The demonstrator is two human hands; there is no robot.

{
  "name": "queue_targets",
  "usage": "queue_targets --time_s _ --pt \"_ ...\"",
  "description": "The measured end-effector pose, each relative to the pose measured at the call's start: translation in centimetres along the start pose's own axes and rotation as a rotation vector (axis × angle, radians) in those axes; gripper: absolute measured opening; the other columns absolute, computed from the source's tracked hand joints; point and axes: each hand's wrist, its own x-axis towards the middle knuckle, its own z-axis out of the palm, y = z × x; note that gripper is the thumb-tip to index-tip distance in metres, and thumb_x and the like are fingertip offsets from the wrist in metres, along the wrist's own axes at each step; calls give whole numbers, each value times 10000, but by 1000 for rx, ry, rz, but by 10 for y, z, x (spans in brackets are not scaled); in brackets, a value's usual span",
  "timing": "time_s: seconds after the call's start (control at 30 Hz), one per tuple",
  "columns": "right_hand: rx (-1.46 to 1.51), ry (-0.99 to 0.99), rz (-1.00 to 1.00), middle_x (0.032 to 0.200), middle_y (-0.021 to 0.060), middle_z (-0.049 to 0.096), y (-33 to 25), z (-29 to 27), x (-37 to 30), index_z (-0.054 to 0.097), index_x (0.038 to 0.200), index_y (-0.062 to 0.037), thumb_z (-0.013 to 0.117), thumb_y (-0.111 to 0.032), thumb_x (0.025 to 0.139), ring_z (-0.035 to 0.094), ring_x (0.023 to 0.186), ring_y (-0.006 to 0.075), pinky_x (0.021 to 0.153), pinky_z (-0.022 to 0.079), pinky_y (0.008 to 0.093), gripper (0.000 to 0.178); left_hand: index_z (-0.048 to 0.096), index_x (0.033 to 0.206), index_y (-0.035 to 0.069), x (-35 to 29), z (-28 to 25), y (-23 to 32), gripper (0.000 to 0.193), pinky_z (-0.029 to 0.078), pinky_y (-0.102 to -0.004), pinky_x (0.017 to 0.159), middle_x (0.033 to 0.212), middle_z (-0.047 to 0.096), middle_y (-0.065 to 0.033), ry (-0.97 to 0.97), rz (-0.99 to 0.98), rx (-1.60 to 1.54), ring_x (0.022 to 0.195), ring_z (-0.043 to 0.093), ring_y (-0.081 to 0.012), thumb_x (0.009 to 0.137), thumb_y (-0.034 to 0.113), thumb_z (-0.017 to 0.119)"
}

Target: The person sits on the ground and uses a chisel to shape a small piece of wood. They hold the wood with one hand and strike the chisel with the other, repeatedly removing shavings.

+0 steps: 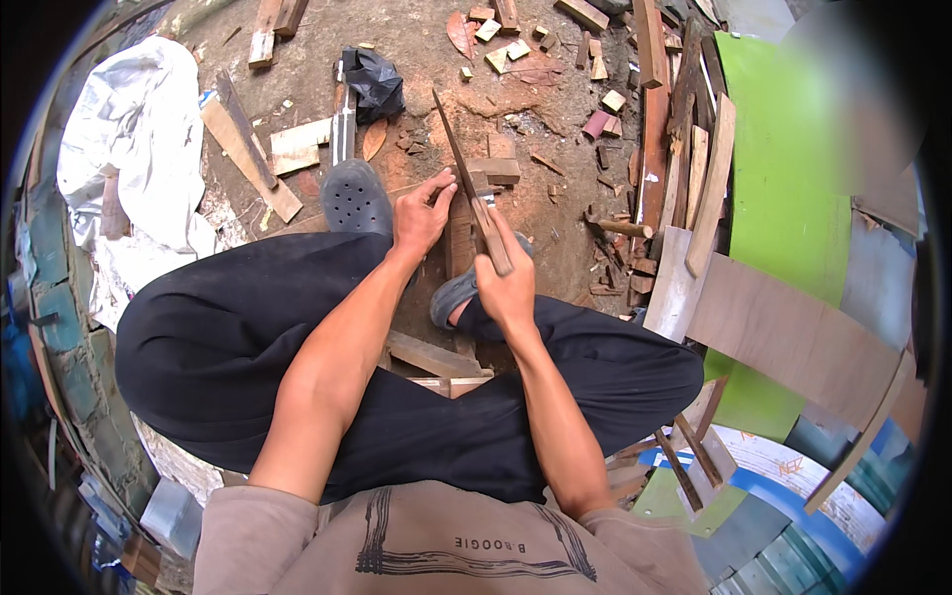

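In my right hand is the wooden handle of a handsaw, its long dark blade seen almost edge-on and pointing away, slightly left. My left hand is closed just left of the blade, thumb and fingers drawn together; what they hold, if anything, I cannot make out. Below and between the hands a narrow wooden plank runs toward me, partly hidden by the saw and my right hand. A short wooden block lies just beyond, right of the blade. Both hands are in front of my crossed-looking, bent legs.
Grey clogs are on my feet. Small wood offcuts litter the dirt floor ahead. Long boards and a green panel are at right. At left lie white cloth and loose slats; a black plastic bag is ahead.
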Motion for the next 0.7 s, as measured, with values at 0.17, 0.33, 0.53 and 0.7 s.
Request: queue_targets --time_s 0.17,0.33,0.53,0.7 --pt "65 -71 153 1271 208 679 -18 -11 -23 528 1454 -6 535 -18 830 676 1096 215 950 503 310 624 765 1089 73 -8 -3 -6 200 586 -327 873 1188 740 -90 16 -37 -12 1044 741 -235 928 189 739" --pt "129 -83 165 1343 223 652 -41 -59 -109 493 1441 91 506 61 799 628 1264 247 1050 467 327 642 762 1093 71 -8 -8 -9 200 589 -322 869 1188 741 -89 54 -12 25 1031 746 -229 928 182 739" --pt "52 -35 74 1222 243 700 -7 15 43 525 1469 -55 545 -15 831 709 1103 267 936 526 325 639 758 1090 60 -6 5 -1 187 589 -316 879 1182 739 -109 54 -5 -8 1058 736 -231 928 150 739" --pt "123 -102 126 1371 205 635 -34 -33 -69 485 1457 70 497 37 829 613 1270 245 1067 447 327 630 758 1105 77 -8 -8 -6 197 589 -320 872 1200 735 -89 53 -36 16 1052 739 -230 932 170 739"
